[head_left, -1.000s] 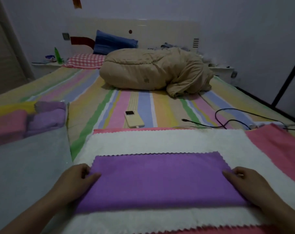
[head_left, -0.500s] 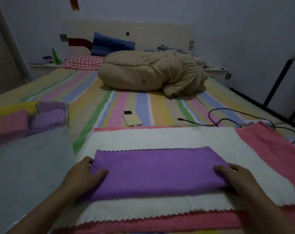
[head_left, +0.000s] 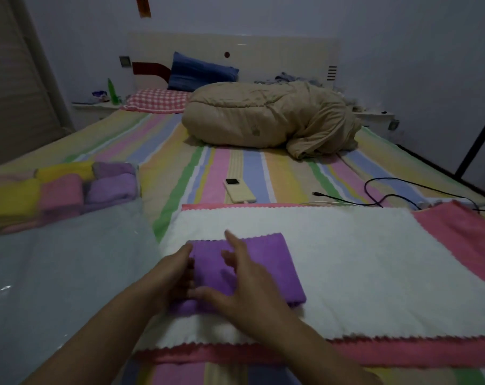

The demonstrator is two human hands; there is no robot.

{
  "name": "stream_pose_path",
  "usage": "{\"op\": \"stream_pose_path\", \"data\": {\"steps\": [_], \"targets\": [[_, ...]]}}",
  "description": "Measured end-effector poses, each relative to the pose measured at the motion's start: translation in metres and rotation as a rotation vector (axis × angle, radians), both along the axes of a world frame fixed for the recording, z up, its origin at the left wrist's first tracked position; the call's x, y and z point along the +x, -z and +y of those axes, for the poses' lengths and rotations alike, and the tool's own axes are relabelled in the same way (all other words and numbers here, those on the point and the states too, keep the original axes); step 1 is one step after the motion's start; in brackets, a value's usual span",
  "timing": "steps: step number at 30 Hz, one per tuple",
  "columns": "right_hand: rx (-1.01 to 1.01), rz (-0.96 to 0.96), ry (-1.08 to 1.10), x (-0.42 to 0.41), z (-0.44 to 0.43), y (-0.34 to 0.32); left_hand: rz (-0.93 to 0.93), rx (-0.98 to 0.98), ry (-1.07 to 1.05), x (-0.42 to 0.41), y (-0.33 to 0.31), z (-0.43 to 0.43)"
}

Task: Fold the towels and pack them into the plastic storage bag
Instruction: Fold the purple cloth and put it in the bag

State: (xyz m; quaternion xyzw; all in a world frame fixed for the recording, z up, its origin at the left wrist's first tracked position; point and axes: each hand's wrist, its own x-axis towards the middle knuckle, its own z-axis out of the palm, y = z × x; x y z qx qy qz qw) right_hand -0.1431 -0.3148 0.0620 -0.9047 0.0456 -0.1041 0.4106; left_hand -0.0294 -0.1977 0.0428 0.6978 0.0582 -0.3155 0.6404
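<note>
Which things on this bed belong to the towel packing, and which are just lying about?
Job: purple towel, white towel, pink towel, plastic storage bag, folded towels in it.
Lying about: cream device, black cable, beige duvet, blue pillow, checked pillow.

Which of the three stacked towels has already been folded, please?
The purple towel, topmost, folded into a small rectangle; the white towel and pink towel beneath it lie spread flat.

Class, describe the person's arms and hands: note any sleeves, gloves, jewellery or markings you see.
No sleeves show anywhere up to the frame's edge. The left hand and right hand wear no gloves, and no ring, watch or bracelet shows in the dim light.
</note>
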Motion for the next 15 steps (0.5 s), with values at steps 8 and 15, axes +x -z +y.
{"op": "stream_pose_path", "data": {"steps": [8,15], "targets": [[-0.157,-0.196,0.106,-0.020,-0.057,0.004,-0.376,0.169,0.068,0.006,0.012,-0.006],[-0.501,-0.096,0.040,-0.034,-0.076,0.031,-0.473,0.305,0.024,0.025,0.019,0.009]]}}
